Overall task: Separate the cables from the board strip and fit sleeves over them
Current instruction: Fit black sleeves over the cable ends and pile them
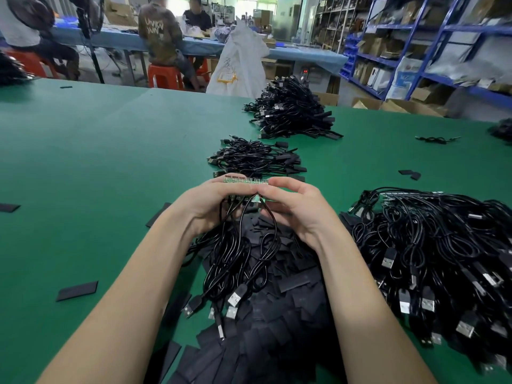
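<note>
Board strip (246, 180): green, narrow | black cables (241, 245) dangling, USB-tipped

A narrow green board strip (246, 180) sits level at frame centre. Black cables (235, 245) hang from it, USB plugs lowest, over flat black sleeves (266, 322) heaped at lower centre.
</note>
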Demonstrator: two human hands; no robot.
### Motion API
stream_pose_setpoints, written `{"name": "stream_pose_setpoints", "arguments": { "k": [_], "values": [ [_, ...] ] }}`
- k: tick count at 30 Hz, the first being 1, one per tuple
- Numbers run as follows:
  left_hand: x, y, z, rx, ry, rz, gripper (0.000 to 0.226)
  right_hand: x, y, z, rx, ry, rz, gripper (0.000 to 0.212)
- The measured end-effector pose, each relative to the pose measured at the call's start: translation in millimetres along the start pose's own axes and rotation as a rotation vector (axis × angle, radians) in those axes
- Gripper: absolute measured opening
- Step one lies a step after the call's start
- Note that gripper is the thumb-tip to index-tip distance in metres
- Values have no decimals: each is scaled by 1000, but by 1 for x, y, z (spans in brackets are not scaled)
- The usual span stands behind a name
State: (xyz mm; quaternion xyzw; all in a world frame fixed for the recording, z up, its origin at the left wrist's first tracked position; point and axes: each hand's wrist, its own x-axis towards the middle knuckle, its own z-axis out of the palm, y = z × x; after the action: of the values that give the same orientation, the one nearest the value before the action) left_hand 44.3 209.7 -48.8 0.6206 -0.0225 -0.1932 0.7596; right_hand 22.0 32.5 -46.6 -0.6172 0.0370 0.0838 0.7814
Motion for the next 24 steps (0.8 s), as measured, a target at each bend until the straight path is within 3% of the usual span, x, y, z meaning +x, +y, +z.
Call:
{"name": "stream_pose_setpoints", "arguments": {
  "k": [2, 6, 10, 24],
  "values": [
    [-1, 0, -2, 16, -45, -11, 24, -1, -1, 0, 34, -13, 33, 24],
    [-1, -2, -2, -2, -72, -31, 26, -2, -2, -1, 87, -67, 74, 21],
    [-4, 0, 1, -20, -95, -55, 12, -3, -2, -1, 121, -103, 98, 23],
    [-4, -1, 4, -128, -103, -102, 18, -3, 0, -1, 197, -171, 132, 10]
  ]
}}
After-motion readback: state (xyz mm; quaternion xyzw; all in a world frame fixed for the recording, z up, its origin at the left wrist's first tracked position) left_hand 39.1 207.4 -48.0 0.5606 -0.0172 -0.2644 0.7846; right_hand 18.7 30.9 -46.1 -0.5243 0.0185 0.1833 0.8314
